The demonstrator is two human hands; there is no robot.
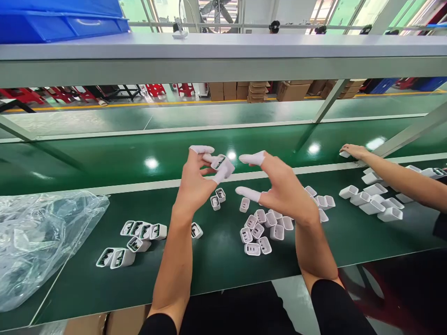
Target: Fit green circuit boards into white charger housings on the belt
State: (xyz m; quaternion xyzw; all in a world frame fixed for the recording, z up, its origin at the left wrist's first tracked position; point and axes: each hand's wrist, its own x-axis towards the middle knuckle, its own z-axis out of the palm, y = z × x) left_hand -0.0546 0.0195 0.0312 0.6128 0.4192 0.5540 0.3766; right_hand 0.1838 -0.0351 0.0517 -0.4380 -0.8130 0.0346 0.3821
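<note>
My left hand (199, 179), with white finger cots, grips a white charger housing (223, 166) whose open end shows a circuit board. To its right my right hand (275, 186) is raised with thumb and forefinger spread, nothing between them. Below it lies a cluster of white charger caps or housings with slots (257, 231). A few housings with boards inside (215, 202) stand between my forearms, and one more (196, 231) sits by my left forearm. Further left is a group of housings with boards showing (138, 229).
A clear plastic bag (45, 242) covers the table's left end. At right, a co-worker's hand (354, 151) holds a white piece over the green conveyor belt (174, 156), near several white housings (373, 197). A shelf (223, 49) with a blue bin (63, 25) spans above.
</note>
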